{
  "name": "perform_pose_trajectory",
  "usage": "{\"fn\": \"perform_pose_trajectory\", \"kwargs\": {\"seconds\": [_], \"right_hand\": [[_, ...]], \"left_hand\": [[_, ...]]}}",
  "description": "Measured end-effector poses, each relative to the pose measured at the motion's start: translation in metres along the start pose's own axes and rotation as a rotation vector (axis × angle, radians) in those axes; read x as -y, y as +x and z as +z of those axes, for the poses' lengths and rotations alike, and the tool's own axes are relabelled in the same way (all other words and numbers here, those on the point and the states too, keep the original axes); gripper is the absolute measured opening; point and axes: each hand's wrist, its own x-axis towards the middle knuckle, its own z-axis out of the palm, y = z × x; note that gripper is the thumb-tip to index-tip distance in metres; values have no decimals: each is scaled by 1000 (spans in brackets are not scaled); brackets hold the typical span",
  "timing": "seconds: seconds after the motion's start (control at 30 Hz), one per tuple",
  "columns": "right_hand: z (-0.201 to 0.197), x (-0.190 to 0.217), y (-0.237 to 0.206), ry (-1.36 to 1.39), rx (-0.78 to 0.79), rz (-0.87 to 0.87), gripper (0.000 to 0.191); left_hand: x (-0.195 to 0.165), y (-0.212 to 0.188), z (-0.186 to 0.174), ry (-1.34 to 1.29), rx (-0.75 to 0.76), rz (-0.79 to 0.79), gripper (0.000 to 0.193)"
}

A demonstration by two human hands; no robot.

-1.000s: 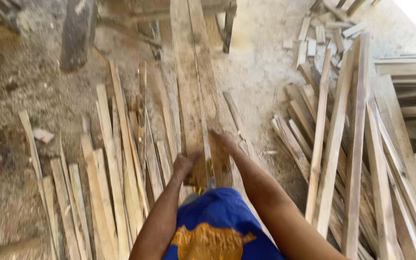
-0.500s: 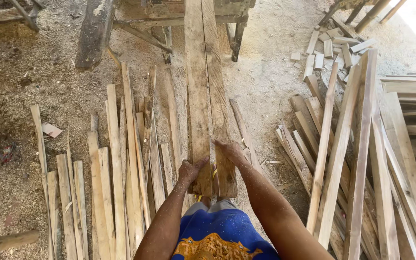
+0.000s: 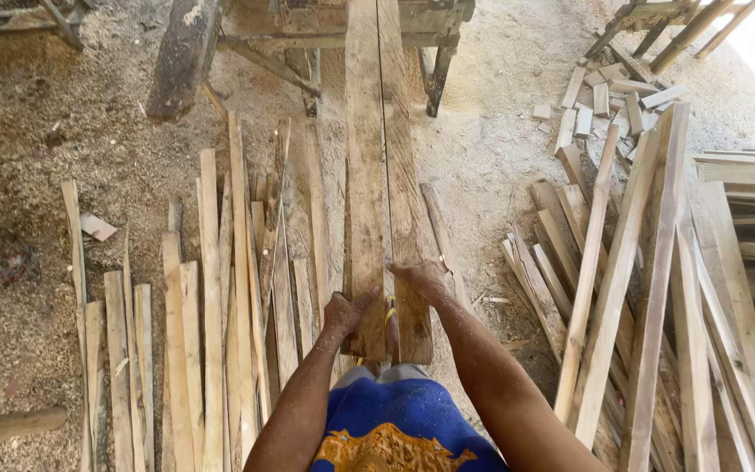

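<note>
Your left hand (image 3: 349,312) and right hand (image 3: 421,278) grip the split plank (image 3: 384,175), its 12 o'clock end on the bench (image 3: 259,22), cut reaching nearly through.

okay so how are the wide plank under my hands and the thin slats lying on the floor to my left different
The wide plank is far broader than the thin slats, which are narrow strips. The plank runs up onto the wooden bench at its far end, while the slats lie flat on the sawdust floor. The left hand and right hand rest on the plank; nothing touches the slats. The plank shows a lengthwise split; the slats are separate pieces. Both are pale, rough-sawn wood.
</note>
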Motion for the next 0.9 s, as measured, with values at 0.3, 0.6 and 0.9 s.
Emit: {"fn": "perform_pose_trajectory", "kwargs": {"seconds": [0.3, 0.6, 0.9], "right_hand": [[2, -9, -2, 69, 0, -28, 78], [6, -18, -8, 64, 22, -50, 81], [9, -23, -21, 30, 23, 8, 94]], "left_hand": [[1, -5, 1, 9, 25, 11, 119], [5, -16, 0, 34, 41, -9, 119], [11, -27, 2, 11, 45, -19, 124]]}}
